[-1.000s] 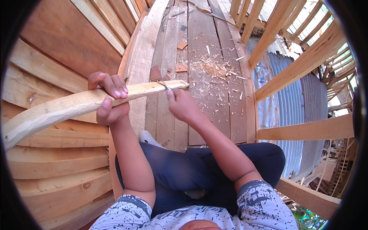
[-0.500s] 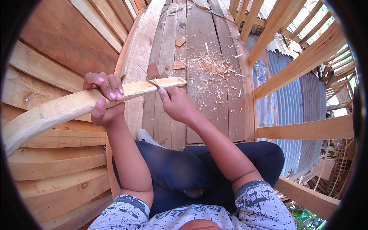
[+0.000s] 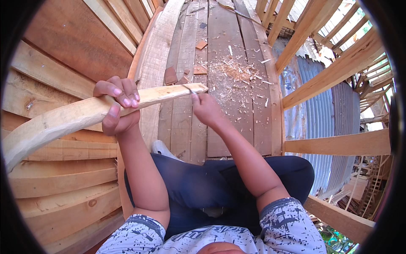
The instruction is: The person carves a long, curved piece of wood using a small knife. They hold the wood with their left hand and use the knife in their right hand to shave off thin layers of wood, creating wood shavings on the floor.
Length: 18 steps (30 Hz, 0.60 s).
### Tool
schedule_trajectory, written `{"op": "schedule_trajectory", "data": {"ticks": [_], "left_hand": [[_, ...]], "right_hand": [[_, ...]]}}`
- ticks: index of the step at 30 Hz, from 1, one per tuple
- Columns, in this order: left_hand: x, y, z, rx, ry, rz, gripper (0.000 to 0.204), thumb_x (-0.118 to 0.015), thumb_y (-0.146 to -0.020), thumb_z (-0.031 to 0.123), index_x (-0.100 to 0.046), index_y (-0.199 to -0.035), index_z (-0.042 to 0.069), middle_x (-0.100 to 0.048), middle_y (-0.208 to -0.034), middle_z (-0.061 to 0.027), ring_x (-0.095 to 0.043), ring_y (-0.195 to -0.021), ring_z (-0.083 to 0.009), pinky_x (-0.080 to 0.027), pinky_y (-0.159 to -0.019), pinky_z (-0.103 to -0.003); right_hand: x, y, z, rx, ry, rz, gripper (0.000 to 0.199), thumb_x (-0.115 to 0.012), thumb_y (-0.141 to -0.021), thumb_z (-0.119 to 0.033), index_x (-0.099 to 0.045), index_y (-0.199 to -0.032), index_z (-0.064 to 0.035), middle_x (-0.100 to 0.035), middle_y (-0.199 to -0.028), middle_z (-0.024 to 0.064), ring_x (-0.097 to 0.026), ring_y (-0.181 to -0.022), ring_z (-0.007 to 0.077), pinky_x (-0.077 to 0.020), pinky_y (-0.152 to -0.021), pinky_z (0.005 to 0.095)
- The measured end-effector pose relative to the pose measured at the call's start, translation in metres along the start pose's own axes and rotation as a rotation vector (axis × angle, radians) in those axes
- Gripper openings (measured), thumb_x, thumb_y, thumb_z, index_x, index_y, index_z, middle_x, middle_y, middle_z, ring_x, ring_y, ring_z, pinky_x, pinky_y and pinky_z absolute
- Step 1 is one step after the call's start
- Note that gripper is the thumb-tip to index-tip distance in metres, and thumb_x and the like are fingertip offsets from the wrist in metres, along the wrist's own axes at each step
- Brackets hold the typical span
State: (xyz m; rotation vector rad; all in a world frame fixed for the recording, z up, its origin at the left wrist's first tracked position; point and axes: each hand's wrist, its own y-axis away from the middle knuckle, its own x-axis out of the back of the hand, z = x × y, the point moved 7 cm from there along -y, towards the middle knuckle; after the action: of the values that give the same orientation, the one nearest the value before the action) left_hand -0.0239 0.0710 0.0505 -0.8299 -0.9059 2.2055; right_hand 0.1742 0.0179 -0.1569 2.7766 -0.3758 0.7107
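A long pale piece of wood (image 3: 63, 119) runs from the left rim to a tapered tip above the floor. My left hand (image 3: 117, 103) is wrapped round it near its middle, thumb below and fingers over the top. Close to the tip, my right hand (image 3: 206, 109) is closed on a knife (image 3: 187, 88). The thin dark blade lies across the wood's upper face; the handle is hidden inside my fist. Freshly cut facets show along the wood near the blade.
Wood shavings (image 3: 234, 70) and small reddish offcuts (image 3: 171, 76) lie on the plank floor (image 3: 228, 34). A plank wall (image 3: 63, 93) stands close on the left. At the right are a wooden railing (image 3: 336, 142) and corrugated metal sheets (image 3: 315, 97). My crossed legs (image 3: 190, 182) are below.
My right hand has slid the knife to the right along the wood, closer to its tip. The left hand keeps its grip almost unmoved.
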Motion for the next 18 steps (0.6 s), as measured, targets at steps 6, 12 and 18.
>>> {"op": "schedule_trajectory", "data": {"ticks": [6,12,18], "left_hand": [[0.007,0.002,0.005,-0.01,-0.033,0.049,0.024,-0.064,-0.075,0.02,-0.057,-0.093,0.006,-0.053,-0.067,-0.0011,-0.05,-0.058,-0.0118,-0.043,-0.06,-0.026],[0.004,0.004,0.002,0.013,-0.014,-0.005,0.023,-0.062,-0.076,0.021,-0.058,-0.095,0.008,-0.053,-0.068,-0.0004,-0.05,-0.06,-0.0118,-0.042,-0.063,-0.026],[0.006,0.003,0.004,-0.01,-0.01,0.035,0.027,-0.065,-0.073,0.02,-0.056,-0.094,0.005,-0.053,-0.067,-0.0015,-0.05,-0.058,-0.0118,-0.043,-0.06,-0.025]], "right_hand": [[-0.002,0.014,-0.029,0.027,-0.013,-0.053,0.048,-0.045,-0.102,-0.033,-0.061,-0.081,0.0069,-0.061,-0.072,0.026,-0.059,-0.068,0.0399,-0.0454,-0.069,0.0505],[0.001,0.007,-0.022,-0.005,-0.018,-0.029,0.047,-0.046,-0.101,-0.032,-0.063,-0.083,0.008,-0.063,-0.077,0.0297,-0.061,-0.074,0.0443,-0.0474,-0.073,0.0515],[-0.003,0.01,-0.028,0.053,-0.012,-0.052,0.047,-0.047,-0.101,-0.032,-0.062,-0.081,0.008,-0.062,-0.072,0.0269,-0.06,-0.068,0.0412,-0.0464,-0.068,0.0495]]}}
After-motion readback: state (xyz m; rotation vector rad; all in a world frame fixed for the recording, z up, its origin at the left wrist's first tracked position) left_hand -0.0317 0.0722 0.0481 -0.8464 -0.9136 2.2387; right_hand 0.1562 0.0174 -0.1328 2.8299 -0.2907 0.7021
